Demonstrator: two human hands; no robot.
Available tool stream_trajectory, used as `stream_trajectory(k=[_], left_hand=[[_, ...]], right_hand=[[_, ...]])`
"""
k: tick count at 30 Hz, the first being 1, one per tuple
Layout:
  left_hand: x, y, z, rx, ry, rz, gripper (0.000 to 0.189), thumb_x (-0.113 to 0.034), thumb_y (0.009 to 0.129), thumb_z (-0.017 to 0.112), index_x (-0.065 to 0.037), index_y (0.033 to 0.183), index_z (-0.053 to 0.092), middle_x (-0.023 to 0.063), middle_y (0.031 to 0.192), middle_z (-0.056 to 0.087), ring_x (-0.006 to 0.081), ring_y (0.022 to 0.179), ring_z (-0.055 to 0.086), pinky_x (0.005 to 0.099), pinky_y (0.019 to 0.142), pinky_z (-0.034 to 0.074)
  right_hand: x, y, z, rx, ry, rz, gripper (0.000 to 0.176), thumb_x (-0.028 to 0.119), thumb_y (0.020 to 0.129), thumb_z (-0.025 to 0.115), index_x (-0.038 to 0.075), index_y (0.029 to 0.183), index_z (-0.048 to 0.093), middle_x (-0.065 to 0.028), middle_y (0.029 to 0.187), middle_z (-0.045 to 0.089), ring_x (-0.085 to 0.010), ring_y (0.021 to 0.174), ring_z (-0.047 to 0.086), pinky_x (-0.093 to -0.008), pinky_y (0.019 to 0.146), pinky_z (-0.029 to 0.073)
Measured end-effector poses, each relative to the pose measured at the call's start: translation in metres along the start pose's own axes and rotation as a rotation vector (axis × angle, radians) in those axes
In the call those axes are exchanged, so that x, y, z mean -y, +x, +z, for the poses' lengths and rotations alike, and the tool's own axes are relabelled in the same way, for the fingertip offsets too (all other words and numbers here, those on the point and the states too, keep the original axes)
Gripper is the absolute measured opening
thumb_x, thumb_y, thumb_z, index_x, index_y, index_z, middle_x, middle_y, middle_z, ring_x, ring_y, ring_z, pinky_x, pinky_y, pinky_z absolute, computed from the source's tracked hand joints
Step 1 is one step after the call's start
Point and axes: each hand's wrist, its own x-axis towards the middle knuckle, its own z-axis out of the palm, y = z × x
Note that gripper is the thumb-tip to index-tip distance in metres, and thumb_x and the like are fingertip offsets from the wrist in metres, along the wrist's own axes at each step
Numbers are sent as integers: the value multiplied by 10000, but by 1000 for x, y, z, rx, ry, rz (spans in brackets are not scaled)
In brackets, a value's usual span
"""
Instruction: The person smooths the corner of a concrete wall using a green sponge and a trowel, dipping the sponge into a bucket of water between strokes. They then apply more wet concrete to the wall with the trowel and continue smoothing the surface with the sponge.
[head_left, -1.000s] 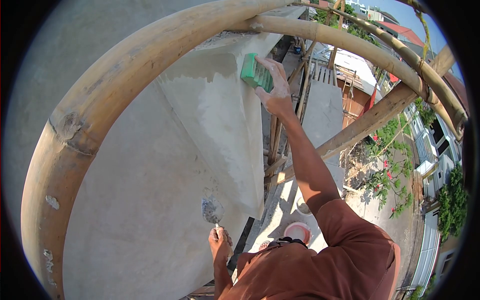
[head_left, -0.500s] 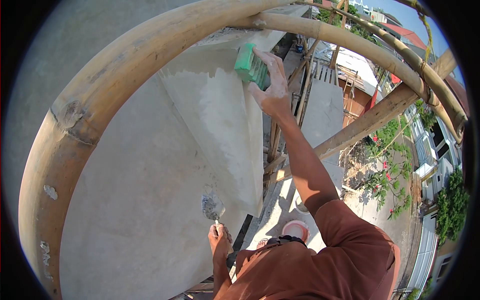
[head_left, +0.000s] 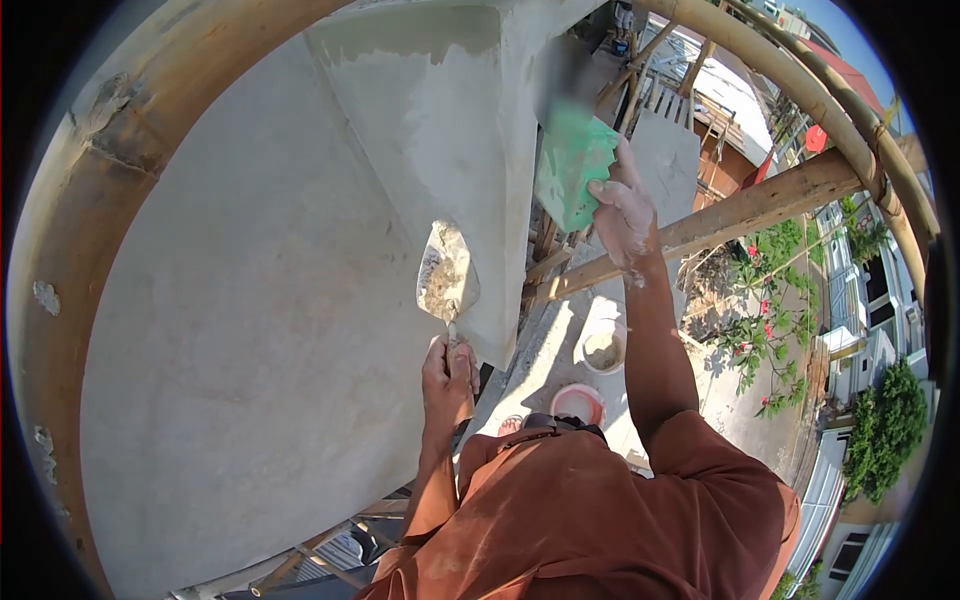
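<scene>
My left hand (head_left: 448,380) is closed round the handle of a pointed trowel (head_left: 446,275), whose blade carries some grey mortar and lies in front of the plastered surface. In my right hand (head_left: 627,215), whitened with plaster, is a green plastering float (head_left: 575,180). Its broad flat face is turned partly toward me, and it is held just right of the ledge's edge, apart from the plaster. The pale plastered ledge (head_left: 450,130) shows a darker damp band at its far end. A blurred patch covers the area above the float.
A large grey wall surface (head_left: 250,330) fills the left. Bamboo poles (head_left: 770,205) cross at the right, and a thick one (head_left: 130,130) curves along the left. Below stand a pink basin (head_left: 578,400) and a whitish bucket (head_left: 603,350). Plants and houses lie farther right.
My right hand has drawn the float off the ledge, toward me and right, and tilted it. My left hand has raised the trowel forward. The view has shifted.
</scene>
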Motion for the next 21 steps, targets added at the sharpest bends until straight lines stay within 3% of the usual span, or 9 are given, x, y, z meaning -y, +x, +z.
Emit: stream_trajectory(k=[2, 4, 8, 9, 14, 17, 19, 21], left_hand=[[-8, 4, 9, -3, 49, 8, 222, -205, 1015, 550, -2, 1106, 536, 34, 771, 545, 90, 551, 508, 251, 488, 427], [-16, 3, 16, 13, 95, 30, 249, -211, 1008, 570, 4, 1132, 553, 31, 747, 557, 99, 562, 523, 267, 506, 437], [-29, 1, 20, 28, 311, -4, 293, -242, 997, 598, 3, 1155, 569, 76, 756, 593, 152, 601, 552, 332, 582, 462], [-26, 2, 20, 31, 380, 57, 298, -243, 998, 596, 5, 1160, 567, 92, 759, 594, 175, 622, 560, 345, 599, 465], [-21, 3, 25, 58, 471, 141, 306, -242, 998, 592, 11, 1168, 560, 133, 774, 597, 237, 675, 571, 377, 643, 468], [-17, 4, 26, 84, 445, 131, 301, -229, 995, 595, 16, 1167, 557, 138, 784, 599, 244, 676, 567, 380, 643, 467], [-10, 6, 25, 108, 458, 311, 229, -209, 1026, 571, 1, 1115, 554, 12, 737, 535, 80, 561, 493, 252, 503, 417], [-13, 3, 29, 70, 407, 232, 242, -222, 1023, 576, 1, 1112, 553, 16, 738, 537, 81, 560, 493, 254, 500, 416]], right_hand=[[-5, -23, 1, 43, -132, -4, 762, -4, 731, 643, 36, 1465, 441, -108, 1377, 479, -233, 1287, 462, -395, 1089, 398], [-10, -41, -3, 51, -702, -199, 708, -16, 742, 659, 50, 1427, 491, -100, 1321, 510, -230, 1254, 497, -359, 1053, 413], [-8, -64, 2, 147, -1000, -305, 718, -13, 690, 699, 79, 1385, 543, -145, 1311, 508, -300, 1236, 513, -379, 1046, 418], [-11, -66, -2, 174, -1055, -358, 710, 80, 726, 747, 61, 1402, 531, -165, 1352, 516, -313, 1257, 525, -397, 1078, 401], [-16, -74, 0, 191, -1126, -383, 675, 70, 737, 750, 60, 1382, 549, -165, 1358, 523, -321, 1257, 527, -385, 1076, 404], [-21, -73, 0, 184, -1089, -388, 747, -42, 668, 725, 106, 1379, 552, -143, 1352, 506, -355, 1240, 503, -426, 1061, 417], [-24, -74, 2, 174, -1090, -334, 748, -43, 653, 728, 104, 1368, 561, -139, 1341, 515, -356, 1244, 500, -433, 1078, 402], [-23, -73, -3, 260, -1092, -297, 739, -41, 652, 728, 101, 1359, 567, -138, 1332, 521, -355, 1242, 501, -435, 1083, 396]])
